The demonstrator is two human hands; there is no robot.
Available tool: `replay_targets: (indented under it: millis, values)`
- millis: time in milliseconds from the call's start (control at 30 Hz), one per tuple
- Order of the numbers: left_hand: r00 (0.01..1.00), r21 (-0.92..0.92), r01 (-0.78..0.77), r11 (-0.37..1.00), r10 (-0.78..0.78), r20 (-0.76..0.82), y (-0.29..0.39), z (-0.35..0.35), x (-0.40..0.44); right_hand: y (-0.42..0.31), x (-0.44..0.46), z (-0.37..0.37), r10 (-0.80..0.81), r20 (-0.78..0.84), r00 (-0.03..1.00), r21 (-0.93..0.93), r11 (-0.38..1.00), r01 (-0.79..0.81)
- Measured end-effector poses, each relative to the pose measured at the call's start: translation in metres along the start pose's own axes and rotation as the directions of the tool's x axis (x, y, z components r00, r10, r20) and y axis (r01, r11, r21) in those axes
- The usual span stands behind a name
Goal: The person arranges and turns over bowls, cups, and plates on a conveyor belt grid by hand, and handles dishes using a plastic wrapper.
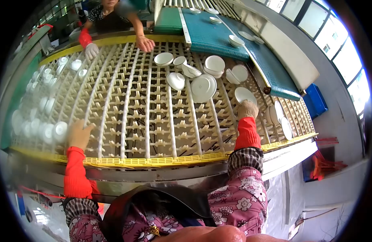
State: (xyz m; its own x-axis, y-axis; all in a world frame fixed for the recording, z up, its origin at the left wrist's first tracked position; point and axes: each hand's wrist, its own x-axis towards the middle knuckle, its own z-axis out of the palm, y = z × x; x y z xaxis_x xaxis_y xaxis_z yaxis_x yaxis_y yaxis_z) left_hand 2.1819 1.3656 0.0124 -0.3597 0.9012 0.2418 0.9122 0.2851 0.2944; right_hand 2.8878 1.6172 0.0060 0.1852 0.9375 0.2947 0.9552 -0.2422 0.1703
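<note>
My left hand [79, 135], in a tan glove with a red cuff, rests at the near left of the pegged rack [131, 125]. Its thumb and fingers are apart, with nothing between them, beside a white bowl [60, 132]. On the right, my gloved right hand [248, 109] is closed at the lower edge of a white plate [245, 96]. Just right of that hand, white dishes [276, 112] lean on the pegs. Farther in, a large white plate [203, 88] and a stack of white bowls [214, 65] lie on the rack.
Across the rack a co-worker [112, 18] reaches over it with both hands. A teal belt [210, 36] carrying bowls [236, 40] slopes in from the upper right. A yellow edge strip [161, 161] runs along the near side. A blue crate [316, 100] sits at the right.
</note>
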Motion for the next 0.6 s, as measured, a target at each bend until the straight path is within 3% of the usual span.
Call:
replay_targets:
  millis: [100,133,233,300,367,433,567,600]
  values:
    - [1.000,-0.052,-0.026,0.998,0.025,-0.013,0.019,-0.009,-0.005,0.009,0.003,0.010,-0.152,-0.151,0.977,0.024,0.987,0.158]
    - [0.982,-0.031,-0.138,0.990,0.132,-0.135,0.031,-0.008,-0.010,0.007,-0.001,0.005,-0.164,-0.215,0.963,0.042,0.983,0.177]
    - [0.989,-0.031,-0.135,0.990,0.137,0.051,0.093,-0.034,-0.014,0.012,-0.012,-0.010,-0.223,-0.295,0.929,0.123,0.955,0.269]
    - [0.941,-0.145,-0.331,0.932,0.316,-0.120,0.120,-0.020,-0.028,0.011,-0.026,-0.027,-0.257,-0.297,0.920,0.254,0.907,0.335]
    - [0.845,-0.169,-0.533,0.829,0.509,-0.165,0.147,-0.008,-0.037,-0.002,-0.052,-0.062,-0.285,-0.291,0.913,0.400,0.831,0.387]
    - [0.787,-0.182,-0.603,0.777,0.617,0.025,0.181,-0.019,-0.046,-0.023,-0.079,-0.105,-0.408,-0.226,0.885,0.406,0.786,0.466]
    - [0.628,-0.159,-0.777,0.609,0.767,-0.132,0.191,-0.003,-0.056,-0.079,-0.135,-0.170,-0.632,-0.127,0.765,0.648,0.531,0.546]
    - [0.641,-0.213,-0.763,0.611,0.757,-0.127,0.191,-0.001,-0.053,-0.095,-0.142,-0.177,-0.712,-0.131,0.690,0.597,0.500,0.628]
